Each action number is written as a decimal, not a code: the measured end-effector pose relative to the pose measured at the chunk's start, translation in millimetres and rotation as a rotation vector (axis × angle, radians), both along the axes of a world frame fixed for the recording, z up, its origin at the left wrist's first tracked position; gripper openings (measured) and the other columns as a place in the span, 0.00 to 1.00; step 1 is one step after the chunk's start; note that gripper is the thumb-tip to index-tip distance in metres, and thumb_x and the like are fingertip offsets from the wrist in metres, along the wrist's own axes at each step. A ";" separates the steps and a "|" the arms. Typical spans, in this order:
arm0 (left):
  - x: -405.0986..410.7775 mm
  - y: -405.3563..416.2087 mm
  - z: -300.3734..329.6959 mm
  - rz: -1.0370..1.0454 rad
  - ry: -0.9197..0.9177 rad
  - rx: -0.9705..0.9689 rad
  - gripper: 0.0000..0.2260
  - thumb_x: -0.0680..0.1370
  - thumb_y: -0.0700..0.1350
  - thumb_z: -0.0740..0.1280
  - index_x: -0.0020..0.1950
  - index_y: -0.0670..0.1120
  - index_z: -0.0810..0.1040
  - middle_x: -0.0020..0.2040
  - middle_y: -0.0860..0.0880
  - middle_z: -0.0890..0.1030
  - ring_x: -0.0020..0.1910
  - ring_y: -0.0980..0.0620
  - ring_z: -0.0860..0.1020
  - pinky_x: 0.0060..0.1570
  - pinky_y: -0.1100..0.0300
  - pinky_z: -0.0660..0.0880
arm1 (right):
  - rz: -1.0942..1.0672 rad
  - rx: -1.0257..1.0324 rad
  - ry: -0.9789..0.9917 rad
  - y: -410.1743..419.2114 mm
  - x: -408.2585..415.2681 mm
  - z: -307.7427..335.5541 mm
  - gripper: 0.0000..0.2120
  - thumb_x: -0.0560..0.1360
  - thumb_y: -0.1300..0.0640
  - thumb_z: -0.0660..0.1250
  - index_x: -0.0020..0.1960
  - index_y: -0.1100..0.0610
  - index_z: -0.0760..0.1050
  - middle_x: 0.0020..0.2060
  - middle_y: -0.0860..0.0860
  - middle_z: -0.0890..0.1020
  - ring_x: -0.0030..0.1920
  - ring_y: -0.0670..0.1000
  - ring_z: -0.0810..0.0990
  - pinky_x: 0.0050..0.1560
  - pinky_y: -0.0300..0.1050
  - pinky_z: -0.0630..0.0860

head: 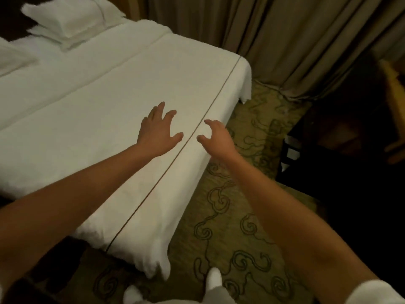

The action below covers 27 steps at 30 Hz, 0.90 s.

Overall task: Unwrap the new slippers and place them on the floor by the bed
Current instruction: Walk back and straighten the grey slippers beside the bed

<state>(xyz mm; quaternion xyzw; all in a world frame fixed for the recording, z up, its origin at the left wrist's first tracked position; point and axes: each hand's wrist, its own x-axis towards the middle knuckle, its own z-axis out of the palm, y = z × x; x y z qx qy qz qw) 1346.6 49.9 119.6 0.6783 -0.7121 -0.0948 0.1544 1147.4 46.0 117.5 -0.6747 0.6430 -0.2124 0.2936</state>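
Observation:
Both my arms reach out over the foot corner of a white bed point(109, 119). My left hand point(158, 129) hovers above the sheet with fingers spread and nothing in it. My right hand point(215, 136) is over the bed's edge, fingers curled apart, also holding nothing. A thin dark stripe point(175, 154) on the sheet runs between the two hands. No slippers or wrapping can be seen on the bed or on the floor. Two white shapes at the bottom edge, one point(213, 279) beside the bed corner and one point(131, 294) further left, look like my feet.
Patterned carpet point(236, 216) lies right of the bed. Beige curtains point(295, 40) hang behind it. A dark piece of furniture point(341, 154) stands at the right, with a wooden piece point(394, 102) beyond. White pillows point(72, 20) lie at the head of the bed.

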 end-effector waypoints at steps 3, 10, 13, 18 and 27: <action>-109.8 -49.4 8.3 -0.119 -0.024 0.000 0.34 0.78 0.60 0.66 0.80 0.48 0.61 0.83 0.41 0.53 0.81 0.39 0.54 0.77 0.40 0.58 | -0.098 0.050 -0.052 -27.9 -103.9 5.9 0.31 0.79 0.47 0.68 0.79 0.54 0.66 0.77 0.54 0.69 0.71 0.56 0.74 0.69 0.52 0.75; -290.3 -137.9 39.6 -0.214 0.031 0.021 0.32 0.79 0.59 0.64 0.80 0.48 0.62 0.83 0.40 0.53 0.80 0.39 0.55 0.76 0.39 0.59 | -0.339 0.023 -0.101 -87.6 -280.2 51.6 0.31 0.79 0.45 0.67 0.79 0.51 0.65 0.75 0.55 0.72 0.69 0.56 0.75 0.68 0.54 0.75; -329.7 -178.3 43.9 -0.230 0.063 0.012 0.31 0.79 0.58 0.64 0.80 0.47 0.63 0.82 0.40 0.55 0.80 0.38 0.57 0.75 0.40 0.61 | -0.390 0.000 -0.097 -118.3 -321.5 61.5 0.31 0.79 0.45 0.66 0.79 0.52 0.65 0.76 0.55 0.70 0.74 0.56 0.70 0.72 0.52 0.70; -371.1 -262.4 28.4 -0.267 0.037 -0.016 0.30 0.79 0.57 0.65 0.78 0.47 0.66 0.81 0.39 0.58 0.78 0.38 0.59 0.73 0.40 0.63 | -0.401 -0.009 -0.102 -189.6 -362.4 57.4 0.31 0.79 0.46 0.67 0.79 0.53 0.65 0.77 0.54 0.69 0.74 0.55 0.70 0.65 0.46 0.68; -428.1 -489.1 22.9 -0.345 0.061 -0.053 0.29 0.79 0.57 0.65 0.77 0.46 0.67 0.81 0.39 0.59 0.78 0.38 0.59 0.73 0.40 0.62 | -0.492 0.039 -0.087 -383.0 -417.0 58.2 0.31 0.79 0.44 0.67 0.79 0.49 0.65 0.76 0.53 0.70 0.71 0.56 0.74 0.69 0.55 0.74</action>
